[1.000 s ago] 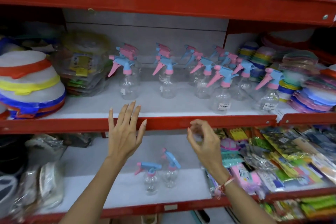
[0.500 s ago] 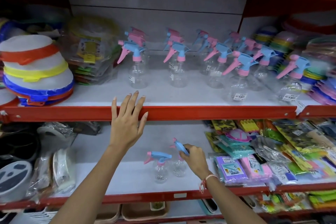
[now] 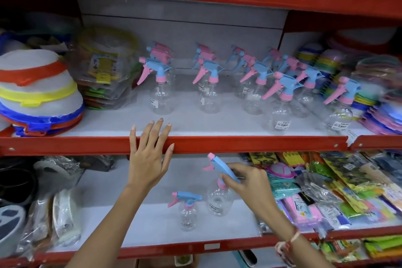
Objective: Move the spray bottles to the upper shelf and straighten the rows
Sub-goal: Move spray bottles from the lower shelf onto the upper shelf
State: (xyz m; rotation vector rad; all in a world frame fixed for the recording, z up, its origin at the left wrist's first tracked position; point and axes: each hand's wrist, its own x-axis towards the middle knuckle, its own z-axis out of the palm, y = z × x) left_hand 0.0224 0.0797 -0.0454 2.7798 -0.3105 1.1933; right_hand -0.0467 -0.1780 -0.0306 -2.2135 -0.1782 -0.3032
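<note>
1. The right hand (image 3: 245, 183) has its grip clamped on the blue trigger head of the tilted spray bottle (image 3: 219, 198) on the lower shelf (image 3: 130, 220). Thumb and fingers pinch the sprayer rather than the clear body, probably because the head is the only part that gives a firm hold on a light, slippery bottle.
2. That bottle leans with its nozzle pointing up and left. Whether its base is touching the shelf I cannot tell.
3. The left hand (image 3: 150, 154) lies flat over the red front lip of the upper shelf (image 3: 239, 143), fingers spread and holding nothing. It looks like a brace for the reach below, and it sits close to the bare strip of shelf in front of the rows.
4. A second spray bottle (image 3: 187, 211) stands upright just beside the held one, untouched, so at least two remain to go up.
5. On the upper shelf the rows of spray bottles (image 3: 250, 85) run front to back with triggers facing left. The left columns look fairly neat; the two front bottles at the right stand forward of the others and look out of line.
6. Packets (image 3: 326, 185) crowd the lower shelf at the right, so a lift straight up and leftward looks clearest.
</note>
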